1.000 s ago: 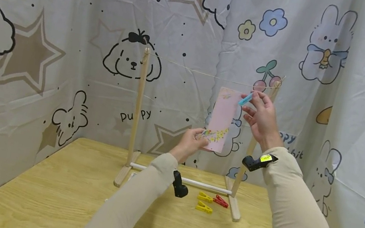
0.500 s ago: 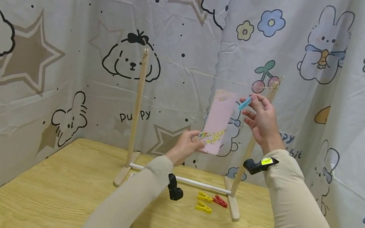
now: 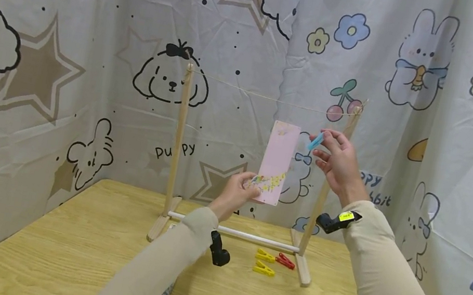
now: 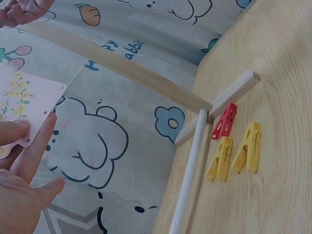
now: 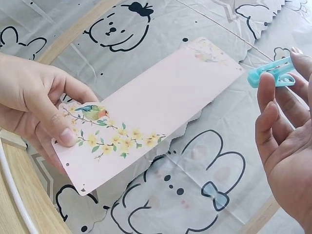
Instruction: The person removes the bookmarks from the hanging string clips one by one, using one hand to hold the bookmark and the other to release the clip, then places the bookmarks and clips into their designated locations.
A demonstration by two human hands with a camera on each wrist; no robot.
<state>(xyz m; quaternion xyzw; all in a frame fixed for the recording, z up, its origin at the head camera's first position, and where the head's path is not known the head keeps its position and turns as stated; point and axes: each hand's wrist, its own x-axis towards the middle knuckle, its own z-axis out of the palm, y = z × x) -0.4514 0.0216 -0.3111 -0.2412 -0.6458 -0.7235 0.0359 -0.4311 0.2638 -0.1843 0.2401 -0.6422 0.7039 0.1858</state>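
My left hand (image 3: pixel 235 193) pinches the lower left part of a long pink card (image 3: pixel 280 150), thumb in front and fingers behind. A bird and yellow blossoms are printed on the card (image 5: pixel 156 107), and small holes show near its corners. To its right, my right hand (image 3: pixel 340 166) holds a light-blue clothespin (image 3: pixel 315 141) between thumb and fingers. In the right wrist view that clothespin (image 5: pixel 271 73) is just beyond the card's upper end, apart from it. Card and clothespin are both below a thin string (image 3: pixel 255 94) tied between two wooden posts (image 3: pixel 178 142).
A white rod (image 3: pixel 244 235) joins the feet of the wooden stand. Two yellow clothespins (image 3: pixel 264 268) and a red one (image 3: pixel 285 261) lie on the wooden table (image 3: pixel 58 242) near the right foot. A patterned item (image 3: pixel 167 291) is partly hidden under my left forearm. Printed curtains surround the table.
The card has moved down and left with my left hand. My right hand has lowered slightly with the clothespin. More of the patterned item shows beside my left forearm.
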